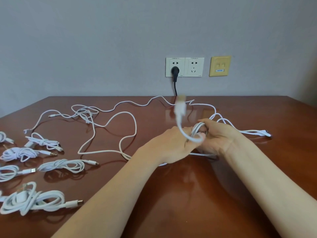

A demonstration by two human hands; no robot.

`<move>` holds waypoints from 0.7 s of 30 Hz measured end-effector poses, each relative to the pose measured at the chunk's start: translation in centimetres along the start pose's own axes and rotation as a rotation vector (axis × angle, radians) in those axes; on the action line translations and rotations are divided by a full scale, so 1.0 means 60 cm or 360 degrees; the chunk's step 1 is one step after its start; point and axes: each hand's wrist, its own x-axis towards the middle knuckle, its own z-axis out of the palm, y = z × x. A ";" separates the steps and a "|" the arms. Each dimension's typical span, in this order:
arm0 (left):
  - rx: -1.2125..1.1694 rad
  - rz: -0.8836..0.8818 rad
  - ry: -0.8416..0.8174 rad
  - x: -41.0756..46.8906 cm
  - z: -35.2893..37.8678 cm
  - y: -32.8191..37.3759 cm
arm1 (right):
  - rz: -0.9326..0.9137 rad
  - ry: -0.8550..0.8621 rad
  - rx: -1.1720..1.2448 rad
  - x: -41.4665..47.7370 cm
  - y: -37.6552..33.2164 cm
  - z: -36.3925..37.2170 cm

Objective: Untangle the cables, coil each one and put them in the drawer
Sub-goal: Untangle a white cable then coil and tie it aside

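At centre right of the frame, the right hand is gripping a small white cable coil, and the left hand is pinching its blurred free end. Loose cables are sprawling across the upper left of the wooden table. Tied bundles are lying at lower left.

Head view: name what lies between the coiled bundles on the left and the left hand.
A loose white cable loops over the tabletop there, otherwise bare wood; the head view shows it.
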 end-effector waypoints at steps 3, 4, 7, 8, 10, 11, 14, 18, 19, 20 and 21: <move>-0.0077 0.0016 0.0124 -0.015 -0.004 0.009 | -0.0096 -0.0003 -0.0063 0.007 0.003 -0.003; -0.0068 0.0032 0.0146 -0.014 -0.002 0.011 | -0.0116 -0.0030 -0.0098 0.005 0.004 -0.002; -0.0151 0.0084 0.0202 -0.004 0.006 0.014 | -0.0156 -0.0064 -0.0214 0.006 0.007 0.005; -0.0220 0.0094 0.0222 -0.002 0.007 0.013 | -0.0190 -0.0099 -0.0263 0.005 0.007 0.005; -0.0421 0.0068 0.0235 0.002 0.010 0.006 | -0.0245 -0.0165 -0.0413 0.005 0.007 0.003; -0.0521 0.0041 0.0211 0.003 0.010 0.002 | -0.0263 -0.0196 -0.0495 0.006 0.007 0.002; -0.0773 -0.0070 0.0097 0.014 0.009 -0.009 | -0.0344 -0.0218 -0.0639 0.008 0.008 0.000; -0.1249 -0.0267 -0.0093 0.030 0.000 -0.008 | -0.0444 -0.0292 -0.0641 0.005 0.007 0.000; -0.1311 -0.0286 -0.0132 0.027 -0.005 -0.009 | -0.0469 -0.0330 -0.0644 0.005 0.008 -0.001; -0.1383 -0.0270 -0.0170 0.022 -0.010 -0.012 | -0.0493 -0.0368 -0.0650 0.004 0.008 -0.001; -0.1444 -0.0254 -0.0204 0.016 -0.016 -0.012 | -0.0519 -0.0411 -0.0672 0.002 0.008 -0.002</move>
